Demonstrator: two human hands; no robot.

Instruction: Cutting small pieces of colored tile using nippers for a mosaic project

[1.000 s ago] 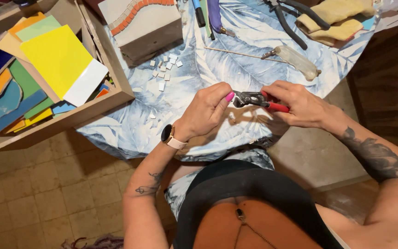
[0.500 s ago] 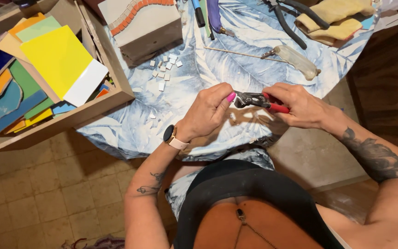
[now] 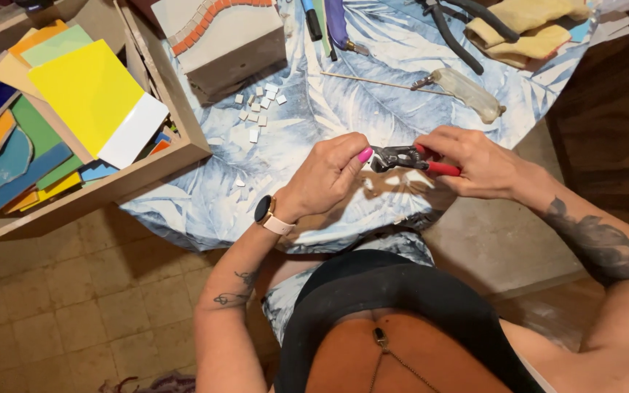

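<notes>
Not much has moved vs a sec ago: both hands stay put over the table edge, so the nipping is prob still mid-squeeze, nothing dropped yet afaict. Right hand [image 3: 475, 160] is wrapped round the red handles of the tile nippers [image 3: 409, 158], fingers closed on them. Left hand [image 3: 329, 175] pinches sth tiny right at the nipper head, can't tell what, too small. Nippers lie roughly horizontal, long axis left-right, head pointing at the left hand. Further out: white tile bits [image 3: 258, 105] on the leaf-print cloth [image 3: 373, 102], wooden tray [image 3: 183, 145] w/ coloured tiles beyond.
</notes>
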